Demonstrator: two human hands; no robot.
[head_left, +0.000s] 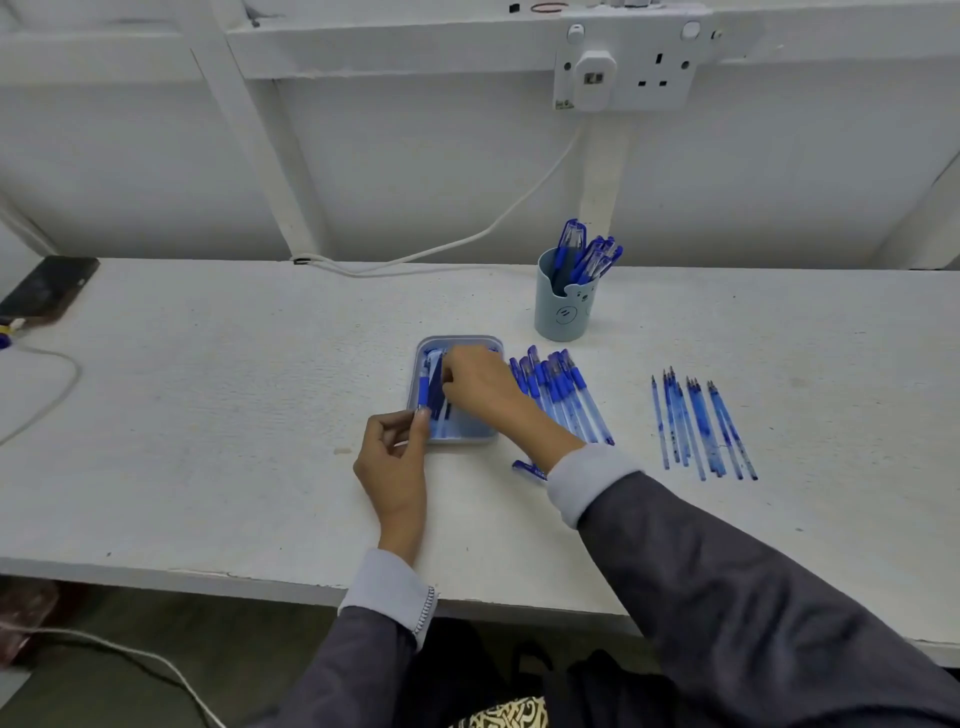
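Fingers of the left hand (395, 457) pinch a blue pen (423, 391) that lies over the left side of the tray (460, 440). Right hand (478, 382) reaches into the tray, fingers bent over its pens (441, 418); a grip cannot be told.

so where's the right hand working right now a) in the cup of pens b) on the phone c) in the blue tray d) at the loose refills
c: the right hand is over the blue tray, reaching down into it, while the left hand pinches a pen at the tray's near left corner.
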